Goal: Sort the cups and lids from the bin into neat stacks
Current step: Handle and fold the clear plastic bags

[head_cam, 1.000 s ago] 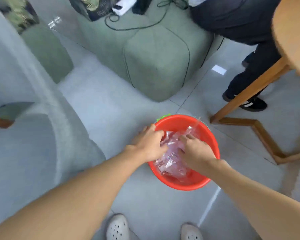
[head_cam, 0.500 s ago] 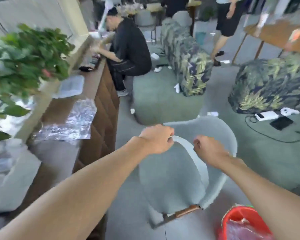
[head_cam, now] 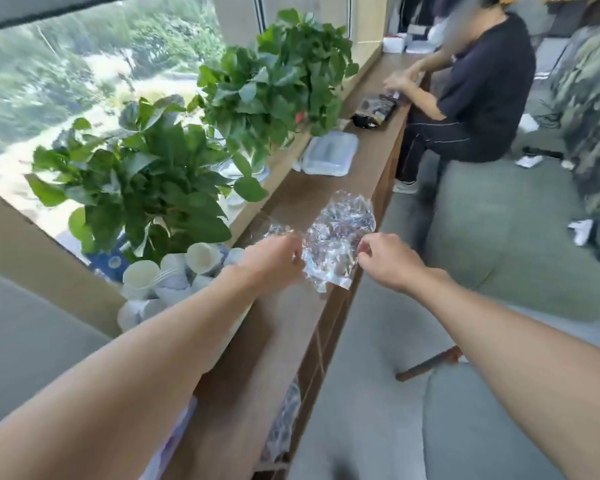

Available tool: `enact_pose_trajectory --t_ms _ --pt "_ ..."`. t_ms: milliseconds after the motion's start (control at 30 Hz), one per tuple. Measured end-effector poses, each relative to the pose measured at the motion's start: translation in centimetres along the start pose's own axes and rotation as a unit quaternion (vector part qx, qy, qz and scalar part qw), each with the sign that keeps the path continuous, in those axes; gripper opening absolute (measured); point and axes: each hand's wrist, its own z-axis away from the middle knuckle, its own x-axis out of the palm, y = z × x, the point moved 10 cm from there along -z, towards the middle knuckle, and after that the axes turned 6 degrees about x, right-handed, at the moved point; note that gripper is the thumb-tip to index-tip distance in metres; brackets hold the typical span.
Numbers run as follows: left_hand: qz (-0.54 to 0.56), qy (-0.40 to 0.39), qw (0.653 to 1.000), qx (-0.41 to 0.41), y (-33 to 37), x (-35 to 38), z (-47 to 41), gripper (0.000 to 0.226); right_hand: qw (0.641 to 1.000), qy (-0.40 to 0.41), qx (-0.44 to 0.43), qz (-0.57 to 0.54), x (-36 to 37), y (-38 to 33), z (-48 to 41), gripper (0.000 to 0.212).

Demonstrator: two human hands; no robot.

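Observation:
My left hand and my right hand are stretched out over a brown wooden counter. Between them is a crinkled clear plastic bag. The curled fingers of each hand pinch one side edge of it, and its lower corner reaches past the counter's front edge. What the bag holds is too blurred to tell. Several white paper cups lie jumbled on the counter to the left of my left forearm. The red bin is out of view.
Two leafy potted plants stand along the window sill. Farther down the counter lie a clear lidded container and a dark packet. A person in black sits at the far end. Grey upholstered seats fill the right.
My hands left the red bin on the floor and rose. The view swung up and left from the floor to the window counter, where my hands now hold the clear bag.

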Motion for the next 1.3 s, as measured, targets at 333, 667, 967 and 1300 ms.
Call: enact_pose_trajectory --t_ms 333,667,967,1300 --pt "0.019 -0.036 0.997 -0.061 -10.1 7.9 -14.5 0.015 0.995 -0.091 -0.038 0.012 10.3 0.2 -17.6 0.015" --pt "0.043 -0.110 0.985 -0.127 -15.0 18.5 -23.9 0.087 0.996 -0.044 -0.010 0.081 16.3 7.2 -29.3 0.050" --pt "0.054 -0.142 0.978 -0.146 -14.5 24.1 -25.2 0.083 0.994 -0.102 0.026 -0.013 20.8 10.6 -30.9 0.085" --pt "0.065 -0.057 0.987 -0.132 -15.4 23.8 -24.1 0.041 0.992 -0.070 -0.002 -0.103 21.0 10.6 -30.3 0.088"
